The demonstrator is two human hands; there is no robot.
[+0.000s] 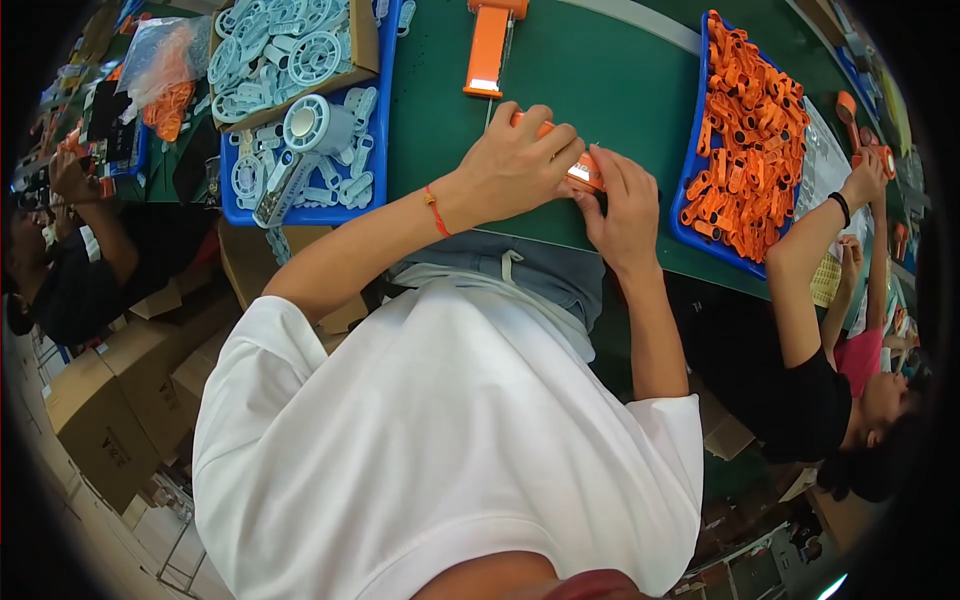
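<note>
Over the front part of the green table (440, 130), both hands are closed round a long orange plastic piece (583, 174) with white print. My left hand (522, 165) reaches over it from above, fingers bent, and covers its middle. At its right end, my right hand (622, 205) grips with thumb and fingertips. Much of the piece is hidden under the fingers, so its exact kind cannot be told. Just beyond my left hand lies a larger orange handle-shaped part (488, 55), touched by neither hand.
On the left, a blue tray (228, 190) holds pale blue plastic parts, a spoked reel (305, 123) and a cardboard box (363, 45) of similar parts. A blue tray (690, 165) of small orange parts stands right. Co-workers sit at both sides; one arm (815, 235) is near the right tray.
</note>
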